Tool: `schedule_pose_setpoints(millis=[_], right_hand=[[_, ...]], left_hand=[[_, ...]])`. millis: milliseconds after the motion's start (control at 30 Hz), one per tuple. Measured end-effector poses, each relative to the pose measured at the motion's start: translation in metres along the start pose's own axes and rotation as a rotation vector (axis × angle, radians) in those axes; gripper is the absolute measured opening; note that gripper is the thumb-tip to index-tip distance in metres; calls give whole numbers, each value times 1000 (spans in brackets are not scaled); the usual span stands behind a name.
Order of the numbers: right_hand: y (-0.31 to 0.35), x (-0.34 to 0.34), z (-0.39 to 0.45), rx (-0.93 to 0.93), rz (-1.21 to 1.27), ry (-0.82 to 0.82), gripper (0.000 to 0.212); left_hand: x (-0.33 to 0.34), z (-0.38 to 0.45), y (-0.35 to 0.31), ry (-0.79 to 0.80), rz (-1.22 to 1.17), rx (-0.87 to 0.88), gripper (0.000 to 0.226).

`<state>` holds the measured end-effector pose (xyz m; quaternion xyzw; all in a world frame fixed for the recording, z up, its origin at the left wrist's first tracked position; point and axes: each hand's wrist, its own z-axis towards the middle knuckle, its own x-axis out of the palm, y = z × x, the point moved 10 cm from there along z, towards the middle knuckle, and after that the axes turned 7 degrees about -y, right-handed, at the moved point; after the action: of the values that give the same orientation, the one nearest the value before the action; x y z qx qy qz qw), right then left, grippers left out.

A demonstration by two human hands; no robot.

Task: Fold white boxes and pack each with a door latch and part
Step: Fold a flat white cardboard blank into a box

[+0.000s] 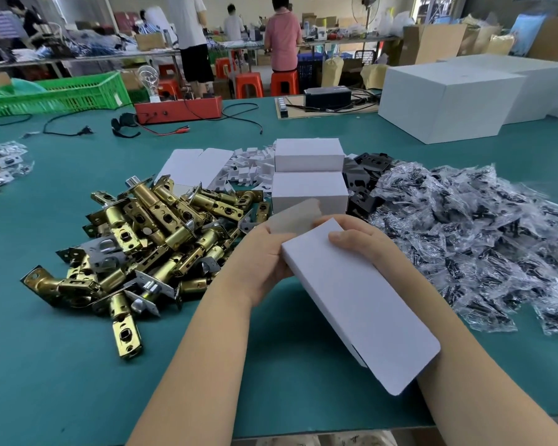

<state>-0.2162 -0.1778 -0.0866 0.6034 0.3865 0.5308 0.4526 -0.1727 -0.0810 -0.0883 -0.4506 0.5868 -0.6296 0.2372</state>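
Both hands hold one white cardboard box (pixel 358 304), half-formed and tilted, above the green table. My left hand (pixel 258 259) grips its far left corner, where a flap sticks up blurred. My right hand (pixel 361 243) presses on the top far end with the thumb on the white face. A heap of brass door latches (pixel 149 233) lies to the left. To the right spreads a pile of clear bags with black parts (pixel 471 239). Two closed white boxes (pixel 308 175) sit stacked just beyond my hands.
Flat white box blanks (pixel 190 167) and small white inserts (pixel 252 169) lie behind the latches; black plates (pixel 364 175) sit by the stacked boxes. Large white cartons (pixel 448 101), a red tester (pixel 178 109) with cables and a green crate (pixel 55 94) stand farther back. People work at distant benches.
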Motion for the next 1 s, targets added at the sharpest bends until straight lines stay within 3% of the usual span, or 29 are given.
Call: schedule_pose_setpoints(millis=[100, 233, 367, 467, 567, 667, 833, 1000], right_hand=[[-4, -10, 12, 52, -91, -116, 17], [-9, -11, 11, 67, -86, -144, 16], [-9, -12, 5, 38, -67, -152, 16], [-14, -18, 12, 112, -39, -209, 14], [-19, -26, 13, 200, 218, -284, 32], [-5, -42, 13, 59, 395, -315, 54], [17, -33, 11, -200, 379, -237, 29], [12, -38, 11, -224, 278, -339, 15]], left_hand=[[-1, 1, 1, -22, 15, -4, 29], [5, -2, 3, 65, 51, -15, 55], [-1, 0, 6, 40, 146, -60, 25], [-4, 1, 3, 22, 136, -20, 27], [-9, 5, -5, -81, 36, 64, 27], [-19, 9, -19, -177, -187, 174, 33], [-35, 10, -29, -266, -318, 305, 56], [-33, 14, -18, -274, -246, 205, 30]])
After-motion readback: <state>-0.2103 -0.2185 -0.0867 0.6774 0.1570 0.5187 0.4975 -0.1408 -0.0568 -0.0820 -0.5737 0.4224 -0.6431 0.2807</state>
